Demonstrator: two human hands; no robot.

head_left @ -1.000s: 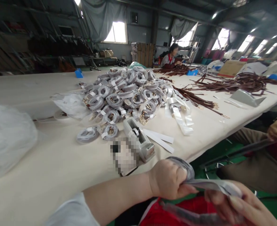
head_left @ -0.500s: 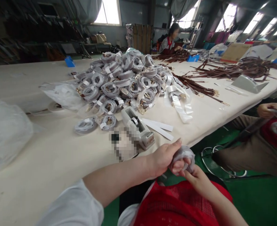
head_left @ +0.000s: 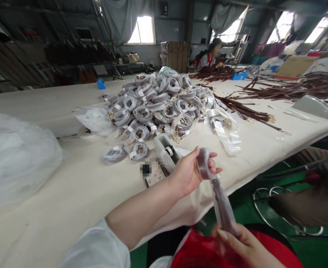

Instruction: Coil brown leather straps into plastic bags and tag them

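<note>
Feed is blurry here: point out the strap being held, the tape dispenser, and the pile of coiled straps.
strap [head_left: 221,201], head view, middle of the stretch between both hands.
tape dispenser [head_left: 164,147], head view, its top.
pile of coiled straps [head_left: 158,102], head view, centre of the heap.

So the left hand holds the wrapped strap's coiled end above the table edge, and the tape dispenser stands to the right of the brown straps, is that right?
Not quite: the head view shows the tape dispenser left of the brown straps, beside the pile of coils. The left hand does hold the strap's coiled end above the table edge.
</note>
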